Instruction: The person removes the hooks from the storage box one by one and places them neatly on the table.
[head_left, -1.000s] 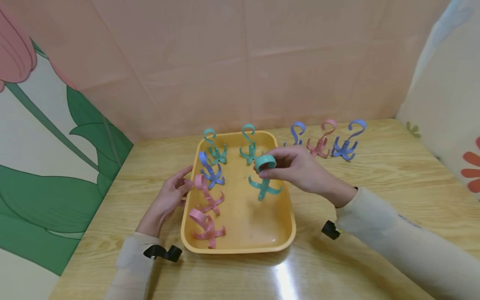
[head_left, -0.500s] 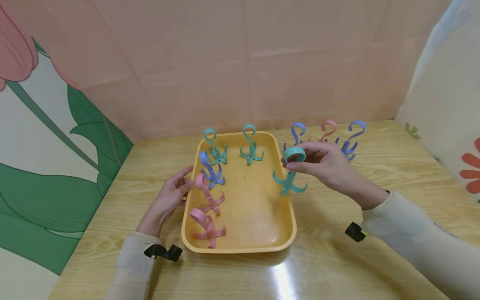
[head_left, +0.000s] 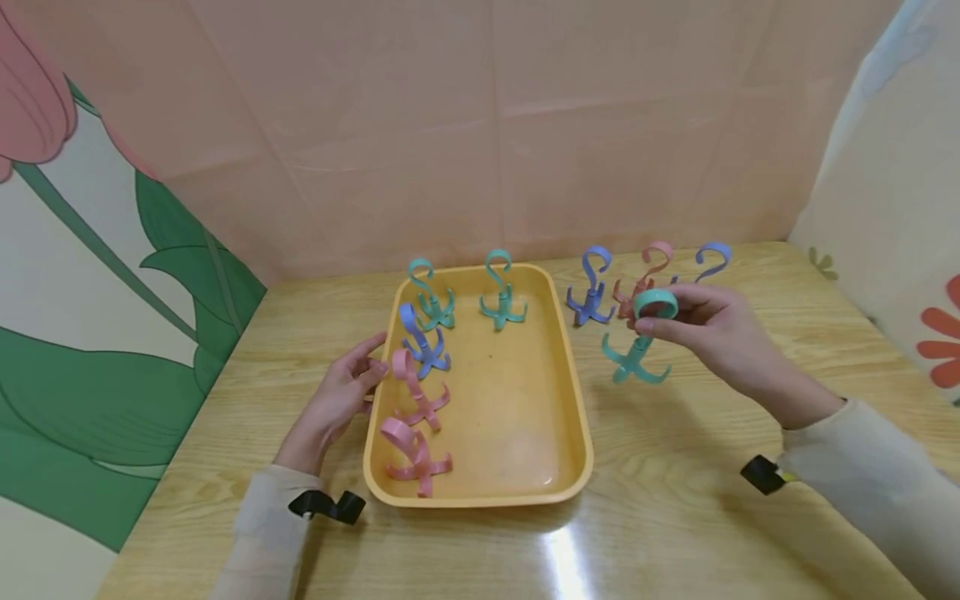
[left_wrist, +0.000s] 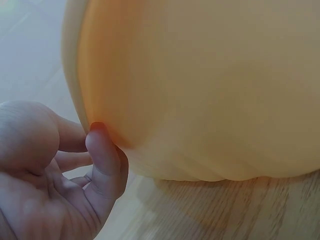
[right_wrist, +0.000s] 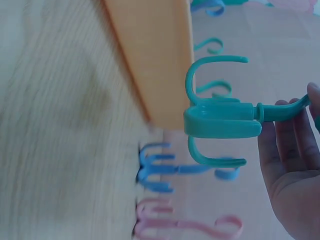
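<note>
Tray (head_left: 480,502) on tbl (head_left: 645,533), w/ 5 asstd. hooks (head_left: 422,467)

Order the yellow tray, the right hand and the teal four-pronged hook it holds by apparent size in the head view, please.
1. Yellow tray
2. Right hand
3. Teal four-pronged hook, partly hidden by that hand

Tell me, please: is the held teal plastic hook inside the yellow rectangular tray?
Outside: the right hand holds the hook right of the tray.
</note>
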